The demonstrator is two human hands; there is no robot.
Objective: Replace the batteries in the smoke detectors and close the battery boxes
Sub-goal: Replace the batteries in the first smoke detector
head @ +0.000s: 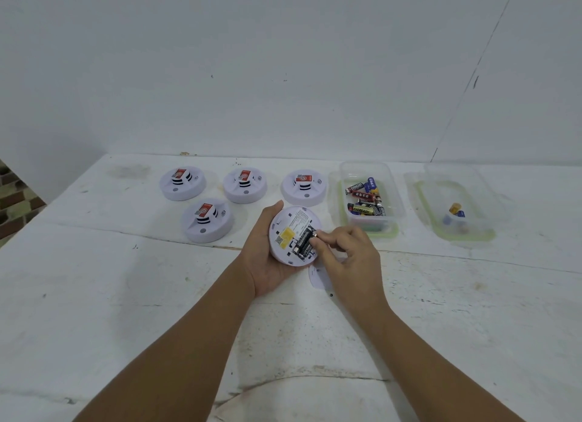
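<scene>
The left hand point(267, 258) cradled the upturned smoke detector point(294, 235) above the tabletop point(126, 295); the right hand point(346, 251) pinched 1 battery point(304, 240) (bay uncovered). Best lever gently from the end.

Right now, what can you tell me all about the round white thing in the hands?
The smoke detector is a round white plastic disc, turned underside up and tilted. Its battery box lies open, showing dark batteries beside a yellow sticker. The left hand cradles it from below; the right hand touches the batteries' end with its fingertips.
</scene>
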